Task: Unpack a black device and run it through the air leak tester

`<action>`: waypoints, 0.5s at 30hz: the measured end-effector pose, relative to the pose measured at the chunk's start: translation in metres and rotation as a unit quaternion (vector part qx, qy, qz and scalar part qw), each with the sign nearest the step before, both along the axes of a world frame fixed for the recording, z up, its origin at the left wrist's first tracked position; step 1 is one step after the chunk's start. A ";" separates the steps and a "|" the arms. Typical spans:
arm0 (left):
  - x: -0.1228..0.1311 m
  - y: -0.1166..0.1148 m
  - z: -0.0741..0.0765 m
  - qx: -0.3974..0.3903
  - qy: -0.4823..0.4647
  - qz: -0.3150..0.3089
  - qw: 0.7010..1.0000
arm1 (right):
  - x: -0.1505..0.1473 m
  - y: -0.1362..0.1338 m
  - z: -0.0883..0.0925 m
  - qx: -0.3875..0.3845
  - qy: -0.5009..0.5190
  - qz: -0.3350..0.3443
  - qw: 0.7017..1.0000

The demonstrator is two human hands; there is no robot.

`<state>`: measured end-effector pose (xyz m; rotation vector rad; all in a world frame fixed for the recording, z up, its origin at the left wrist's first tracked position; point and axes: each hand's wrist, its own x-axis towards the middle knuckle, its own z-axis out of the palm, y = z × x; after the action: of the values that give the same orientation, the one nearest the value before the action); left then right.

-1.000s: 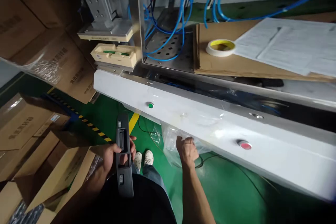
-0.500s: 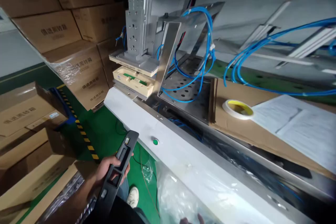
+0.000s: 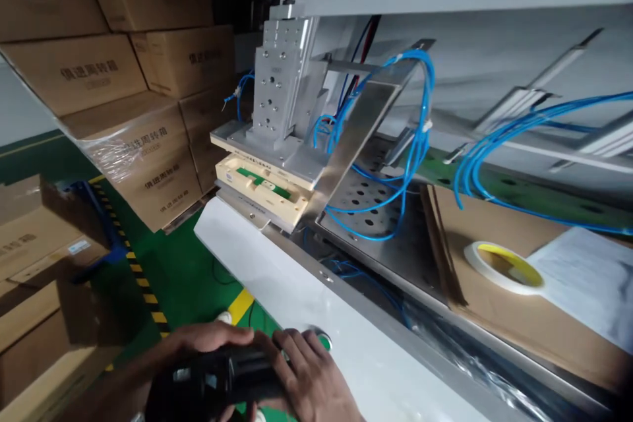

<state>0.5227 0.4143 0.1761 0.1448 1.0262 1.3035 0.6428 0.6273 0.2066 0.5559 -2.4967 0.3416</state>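
A black moulded plastic panel with small openings is held low at the front, its details blurred. My left hand grips it from the far side, thumb along its upper edge. My right hand has its fingers wrapped over the panel's right end. Just beyond my right fingers, a round green button sits on the white front ledge of the machine. Farther off, a cream fixture holds a green strip, below the raised metal press head.
Stacked cardboard boxes stand at the left, with open cartons nearer. Looped blue air hoses hang over a perforated metal plate. On cardboard at the right lie a tape roll and papers.
My right hand has come up from the bottom edge onto the panel. The panel has turned from steeply slanted to nearly level. The view has shifted, bringing the press nearer.
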 end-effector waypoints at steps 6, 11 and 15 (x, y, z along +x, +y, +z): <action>-0.116 -0.038 -0.003 0.025 0.037 0.212 0.976 | -0.098 0.025 0.019 0.041 0.021 -0.170 0.984; -0.178 -0.043 0.018 -0.011 0.261 0.319 0.911 | -0.176 0.031 0.037 0.131 0.046 -0.299 0.944; -0.214 -0.012 0.028 -0.002 0.536 0.282 0.796 | -0.219 0.044 0.033 0.163 0.035 -0.342 0.925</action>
<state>0.3088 0.4028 0.2046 0.6743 2.1585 1.7892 0.4238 0.6716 0.2396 -0.2041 -2.5018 -0.3600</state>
